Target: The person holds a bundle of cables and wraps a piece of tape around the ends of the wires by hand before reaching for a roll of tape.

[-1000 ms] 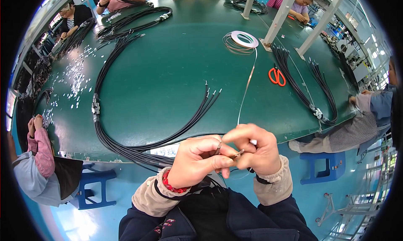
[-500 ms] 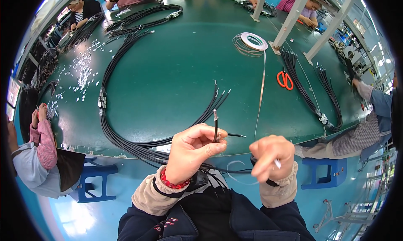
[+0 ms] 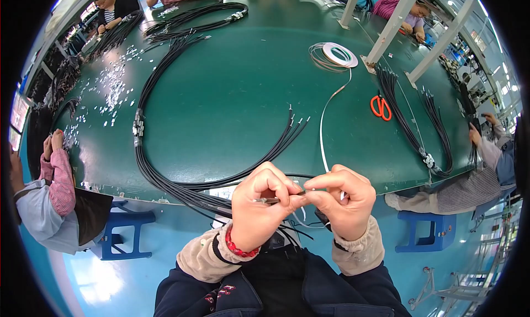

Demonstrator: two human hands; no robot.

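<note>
A screen (image 3: 15,124) shows at the far left edge. It is small and bright, with light blue and white on it and a dark frame. It stands up on its side, just past the left end of the green table (image 3: 232,91). A white paper label (image 3: 223,193) lies at the near edge of that table. Black cables (image 3: 182,193) cross over it, so only part of it shows.
</note>
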